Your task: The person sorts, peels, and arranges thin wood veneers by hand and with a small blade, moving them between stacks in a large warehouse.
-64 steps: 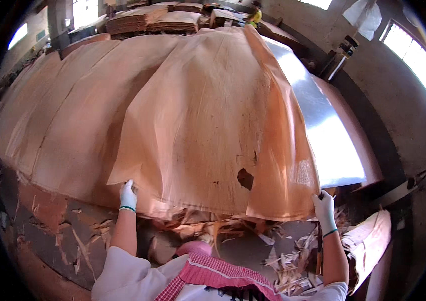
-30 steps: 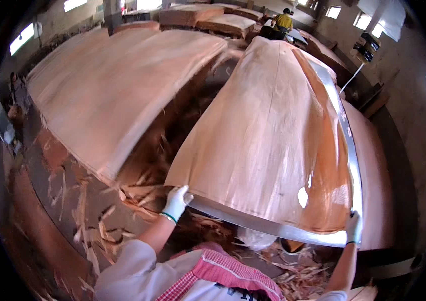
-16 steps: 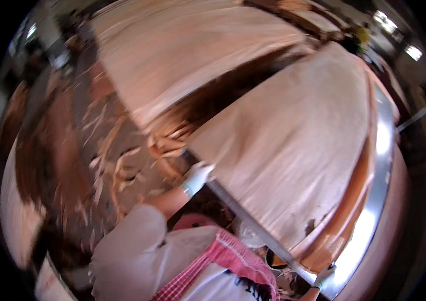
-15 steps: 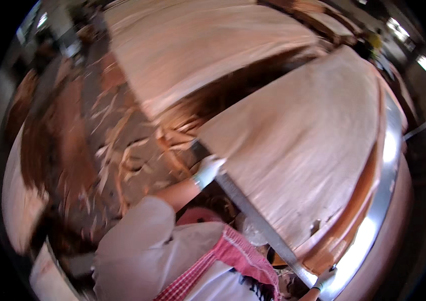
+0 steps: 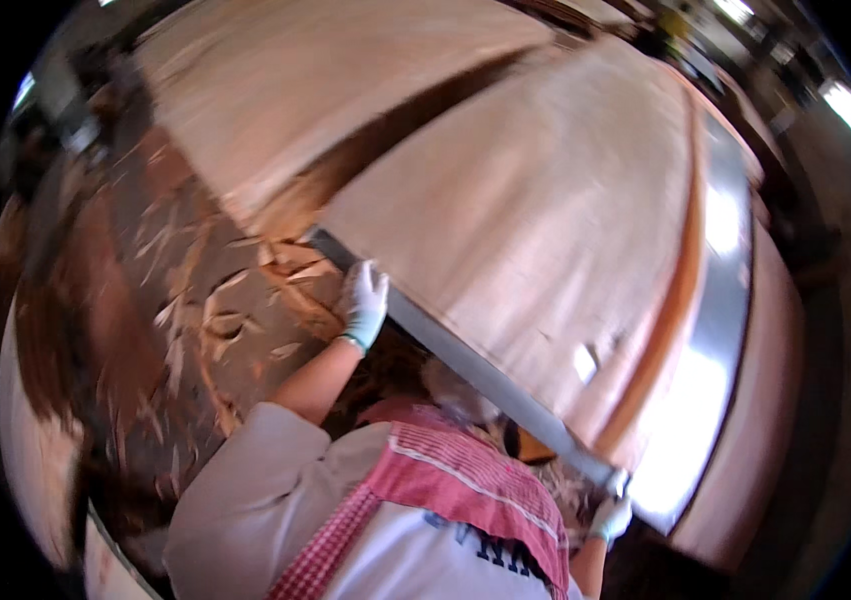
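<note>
A large pale wood veneer sheet [image 5: 535,210] lies over a table with a dark metal front edge [image 5: 485,376]. My left hand [image 5: 366,305], in a white and green glove, rests at this edge near its left end, fingers stretched out and touching the rim. My right hand [image 5: 610,518], gloved too, is closed at the right end of the edge, by the corner of the shiny metal tabletop [image 5: 690,430]. Something small and shiny shows at its fingertips, too blurred to name. The sheet's right side shows an orange-brown band [image 5: 667,345], and a small bright hole sits near its front.
Another stack of pale veneer [image 5: 345,90] stands beyond a dark gap at the upper left. Torn veneer scraps [image 5: 215,320] litter the floor at left. More pale sheets [image 5: 760,400] lie right of the metal top. A person in yellow [image 5: 675,30] is far off.
The whole view has shifted, so the tables sit further left and higher. My right hand has gone from the shiny top's corner to the edge's right end. The orange-brown band looks narrower.
</note>
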Motion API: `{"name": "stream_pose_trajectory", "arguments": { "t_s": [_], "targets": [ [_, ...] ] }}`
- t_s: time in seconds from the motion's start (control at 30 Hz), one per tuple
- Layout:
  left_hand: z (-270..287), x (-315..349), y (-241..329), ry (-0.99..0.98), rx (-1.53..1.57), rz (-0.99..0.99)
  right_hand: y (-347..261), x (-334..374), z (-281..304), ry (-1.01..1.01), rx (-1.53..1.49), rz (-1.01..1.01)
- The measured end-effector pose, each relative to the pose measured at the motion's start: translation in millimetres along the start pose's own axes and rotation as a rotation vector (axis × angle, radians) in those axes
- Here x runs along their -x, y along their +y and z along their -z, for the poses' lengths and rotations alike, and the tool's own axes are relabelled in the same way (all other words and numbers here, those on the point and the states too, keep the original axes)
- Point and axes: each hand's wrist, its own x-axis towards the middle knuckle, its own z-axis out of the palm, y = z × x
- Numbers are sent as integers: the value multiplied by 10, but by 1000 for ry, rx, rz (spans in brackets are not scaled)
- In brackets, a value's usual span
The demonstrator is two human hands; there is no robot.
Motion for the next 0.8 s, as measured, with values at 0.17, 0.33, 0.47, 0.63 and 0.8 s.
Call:
{"name": "stream_pose_trajectory", "arguments": {
  "t_s": [0.17, 0.33, 0.47, 0.63, 0.8],
  "targets": [
    [-144, 205, 533, -315, -397, -225, -317, 610, 72, 67, 89, 18],
    [-174, 282, 373, -414, -442, -171, 72, 1626, 217, 69, -87, 24],
    [-138, 278, 412, -465, -513, -171, 195, 1650, 351, 116, -101, -24],
    [-174, 271, 512, -518, -575, -152, 184, 881, 211, 186, -54, 24],
    [-193, 234, 513, -562, -624, -147, 272, 157, 114, 220, 32, -9]
  ]
}}
